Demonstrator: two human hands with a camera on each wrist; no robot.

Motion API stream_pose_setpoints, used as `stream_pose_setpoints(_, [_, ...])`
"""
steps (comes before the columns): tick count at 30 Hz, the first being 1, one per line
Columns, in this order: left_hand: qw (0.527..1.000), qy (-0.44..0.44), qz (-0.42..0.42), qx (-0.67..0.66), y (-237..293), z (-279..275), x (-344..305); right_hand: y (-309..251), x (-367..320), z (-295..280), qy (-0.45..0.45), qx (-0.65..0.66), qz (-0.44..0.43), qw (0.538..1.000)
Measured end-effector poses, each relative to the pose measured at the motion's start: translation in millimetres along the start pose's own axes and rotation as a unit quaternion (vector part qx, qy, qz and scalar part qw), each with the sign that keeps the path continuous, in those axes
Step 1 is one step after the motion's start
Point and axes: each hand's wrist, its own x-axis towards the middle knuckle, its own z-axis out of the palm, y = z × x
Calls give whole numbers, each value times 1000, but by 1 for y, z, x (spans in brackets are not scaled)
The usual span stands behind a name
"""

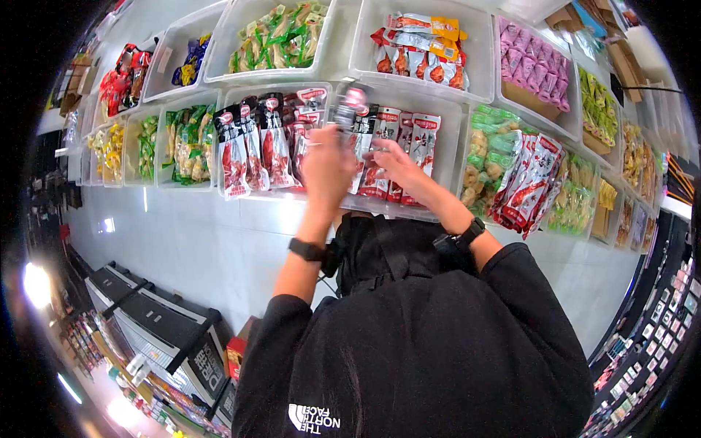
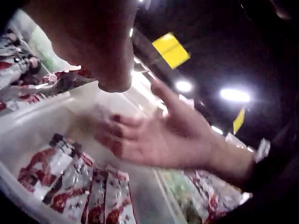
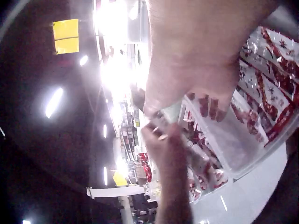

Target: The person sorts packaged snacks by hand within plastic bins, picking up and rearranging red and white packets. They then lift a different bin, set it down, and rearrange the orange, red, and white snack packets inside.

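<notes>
In the head view my left hand [image 1: 327, 171], blurred, grips a dark packet [image 1: 350, 106] raised over the wall between two bins of red, black and white packets [image 1: 274, 139]. My right hand [image 1: 403, 174] has its fingers extended above the packets [image 1: 425, 142] in the right-hand bin; contact with them cannot be told. The left wrist view shows the right hand [image 2: 163, 140] with palm turned and fingers spread, near packets [image 2: 70, 186] in a clear bin [image 2: 14, 154]. In the right wrist view the left hand [image 3: 166, 144] has curled fingers, while the right hand [image 3: 196, 60] looms close.
More clear bins hold green packs [image 1: 281, 40], orange and red packs [image 1: 420, 55] and pink packs [image 1: 533, 66]. Loose red and white packets [image 1: 529, 182] lie over a bin of green packs at the right. Black crates [image 1: 157, 321] stand at the lower left.
</notes>
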Motion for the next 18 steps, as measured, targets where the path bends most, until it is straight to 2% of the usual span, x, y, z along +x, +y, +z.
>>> stream_pose_setpoints(1, [999, -48, -7, -21, 6, 6, -4, 3, 1, 4, 42, 50, -11, 998])
stream_pose_setpoints(2, [995, -94, -10, -40, 11, 9, -5, 2, 2, 2, 41, 51, -11, 998])
stream_pose_setpoints(4, [989, -128, 62, -36, 18, 43, -30, 6, 8, -22, 97, -16, 140, 985])
stream_pose_setpoints(5, [980, -116, 103, -120, 12, 47, -32, 32, 22, -49, 159, 34, 125, 979])
stream_pose_setpoints(6, [981, -117, 103, -119, 4, 50, -35, 51, 31, -59, 171, 43, 135, 975])
stream_pose_setpoints(8, [976, -184, 4, -115, -11, 62, -40, 62, 47, -85, 127, 73, 133, 980])
stream_pose_setpoints(10, [977, -185, 1, -106, -17, 63, -42, 66, 48, -84, 120, 101, 120, 980])
stream_pose_setpoints(12, [956, -246, -50, -152, -34, 74, -42, 73, 68, -91, 121, 25, 125, 984])
stream_pose_setpoints(13, [955, -249, -51, -153, -39, 80, -42, 69, 74, -91, 98, -40, 122, 987])
stream_pose_setpoints(14, [952, -253, -29, -168, -43, 90, -46, 72, 79, -91, 134, -178, 24, 975])
stream_pose_setpoints(16, [951, -254, -8, -175, -46, 90, -46, 113, 103, -113, 189, -286, 12, 939])
stream_pose_setpoints(18, [948, -273, -7, -165, -46, 90, -43, 118, 102, -109, 219, -327, 31, 919])
